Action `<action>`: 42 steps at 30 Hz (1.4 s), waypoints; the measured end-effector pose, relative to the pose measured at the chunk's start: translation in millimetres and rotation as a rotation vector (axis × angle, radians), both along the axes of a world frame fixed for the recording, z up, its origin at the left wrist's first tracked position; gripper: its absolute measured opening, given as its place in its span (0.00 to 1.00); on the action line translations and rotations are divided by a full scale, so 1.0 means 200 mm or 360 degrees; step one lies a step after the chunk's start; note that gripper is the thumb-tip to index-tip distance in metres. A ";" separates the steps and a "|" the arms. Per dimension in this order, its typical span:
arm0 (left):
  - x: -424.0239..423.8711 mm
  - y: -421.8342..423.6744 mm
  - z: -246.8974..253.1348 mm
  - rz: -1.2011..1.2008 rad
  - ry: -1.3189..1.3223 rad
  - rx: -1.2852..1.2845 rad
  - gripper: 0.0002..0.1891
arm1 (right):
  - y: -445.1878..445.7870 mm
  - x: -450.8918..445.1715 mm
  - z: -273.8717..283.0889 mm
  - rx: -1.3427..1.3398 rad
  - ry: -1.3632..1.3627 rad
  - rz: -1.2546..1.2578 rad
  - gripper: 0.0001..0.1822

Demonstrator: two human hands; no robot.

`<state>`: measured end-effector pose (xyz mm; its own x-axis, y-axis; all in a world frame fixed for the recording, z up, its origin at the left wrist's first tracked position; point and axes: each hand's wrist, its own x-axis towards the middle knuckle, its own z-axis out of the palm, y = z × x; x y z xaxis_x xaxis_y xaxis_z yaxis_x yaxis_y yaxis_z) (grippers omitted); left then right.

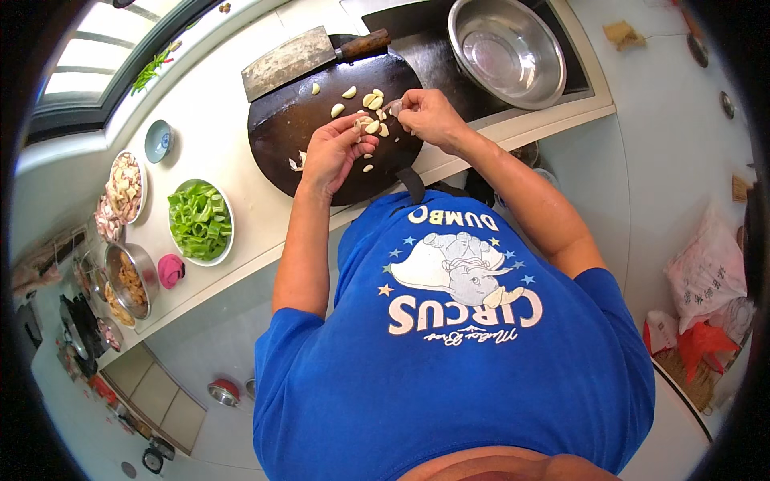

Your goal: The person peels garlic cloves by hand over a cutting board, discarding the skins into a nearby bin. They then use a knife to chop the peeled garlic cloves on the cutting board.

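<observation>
Several peeled garlic cloves [337,110] lie on a dark round chopping board [283,138]. Over the board, my left hand [338,150] holds a garlic clove between thumb and fingers. Close by on the right, my right hand [430,117] pinches a piece of garlic skin [395,107] in its fingertips. A cleaver [292,62] with a wooden handle rests across the board's far edge, its blade towards the left. Papery garlic peel [297,161] lies beside my left wrist.
A steel basin [508,54] stands at the sink on the right. Along the counter at left are a bowl of cut green peppers [200,221], a small blue bowl [159,141], a bowl of pale chopped food [127,186], a metal bowl [144,282] and a pink cloth-like item [171,270].
</observation>
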<state>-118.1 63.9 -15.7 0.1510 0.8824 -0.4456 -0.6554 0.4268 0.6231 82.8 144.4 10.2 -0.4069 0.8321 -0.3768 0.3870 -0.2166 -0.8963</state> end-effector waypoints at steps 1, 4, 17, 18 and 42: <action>0.01 0.01 0.00 0.0004 -0.0004 0.0020 0.13 | 0.01 0.00 0.01 -0.0050 0.0018 0.0011 0.04; 0.01 0.02 -0.01 0.0004 0.0019 0.0017 0.12 | 0.04 0.00 0.03 -0.0115 0.0110 -0.0027 0.04; 0.11 0.07 0.00 0.0328 0.0751 -0.0118 0.12 | 0.10 0.06 0.04 -0.0316 0.0264 0.0079 0.05; 0.12 0.07 0.00 0.0362 0.0758 -0.0127 0.13 | 0.10 0.07 0.03 -0.0314 0.0263 0.0087 0.05; 0.37 -0.04 0.22 0.0928 0.0845 -0.0034 0.08 | 0.01 0.05 0.17 -0.0506 0.0745 0.0076 0.08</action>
<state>-44.5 55.6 28.5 -0.5715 0.7441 -0.3459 -0.3940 0.1210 0.9111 92.6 145.7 43.5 -0.6252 0.6839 -0.3761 -0.0201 -0.4959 -0.8682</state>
